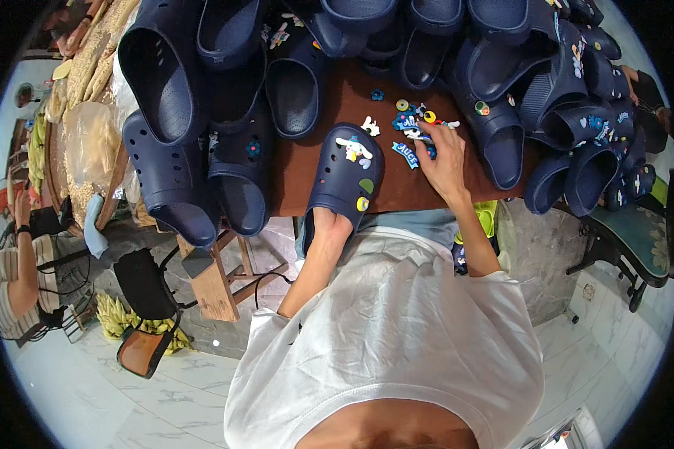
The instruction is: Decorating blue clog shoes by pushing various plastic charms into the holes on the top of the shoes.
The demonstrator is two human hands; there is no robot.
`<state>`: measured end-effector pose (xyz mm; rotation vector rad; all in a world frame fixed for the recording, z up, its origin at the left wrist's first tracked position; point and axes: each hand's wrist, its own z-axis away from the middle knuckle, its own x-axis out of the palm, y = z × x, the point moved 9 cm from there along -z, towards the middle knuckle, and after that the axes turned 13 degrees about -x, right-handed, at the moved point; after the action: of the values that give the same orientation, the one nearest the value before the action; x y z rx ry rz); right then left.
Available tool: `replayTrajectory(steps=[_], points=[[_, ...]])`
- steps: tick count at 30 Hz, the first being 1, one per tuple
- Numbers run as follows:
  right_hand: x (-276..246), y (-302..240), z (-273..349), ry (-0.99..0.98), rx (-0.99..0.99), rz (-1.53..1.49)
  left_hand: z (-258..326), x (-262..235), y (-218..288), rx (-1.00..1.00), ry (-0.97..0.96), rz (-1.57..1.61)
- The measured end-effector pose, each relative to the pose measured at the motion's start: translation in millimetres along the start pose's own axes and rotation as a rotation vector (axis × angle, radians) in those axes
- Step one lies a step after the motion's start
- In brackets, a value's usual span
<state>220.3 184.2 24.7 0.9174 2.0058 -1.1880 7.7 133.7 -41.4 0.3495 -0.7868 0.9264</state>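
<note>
My left hand (332, 221) is pushed into the heel opening of a navy clog (337, 173). Its fingers are hidden inside. White, lilac, green and yellow charms sit on the clog's upper. My right hand (447, 163) reaches into a small pile of shoe charms (404, 121) on the brown cloth (397, 191). Its thumb and forefinger are apart, on either side of a small white-and-dark charm (418, 136). A blue lettered charm (405, 155) lies beside the thumb, and a white charm (371, 126) is by the clog's toe.
Many navy clogs crowd the table; a plain one (161, 168) stands at left and a charmed one (494, 138) at right. A wooden stool (211, 288) and dark chair (146, 288) are at lower left. Another person's arm (25, 262) shows at far left. An office chair (629, 239) stands at right.
</note>
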Motion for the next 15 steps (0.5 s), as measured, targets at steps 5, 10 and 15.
replayTrajectory(steps=[5, 10, 15], points=[[5.7, -26.6, -15.8, 0.034, -0.113, 0.056, -3.7, -16.6, 1.2, 0.003, -0.031, 0.042], [50.6, -57.7, -28.7, -0.055, -0.325, 0.092, -3.6, -23.8, 2.0, 0.012, -0.047, 0.058], [57.2, -50.6, -33.9, -0.057, -0.293, 0.089, -2.1, -20.2, 1.5, 0.008, -0.053, 0.116]])
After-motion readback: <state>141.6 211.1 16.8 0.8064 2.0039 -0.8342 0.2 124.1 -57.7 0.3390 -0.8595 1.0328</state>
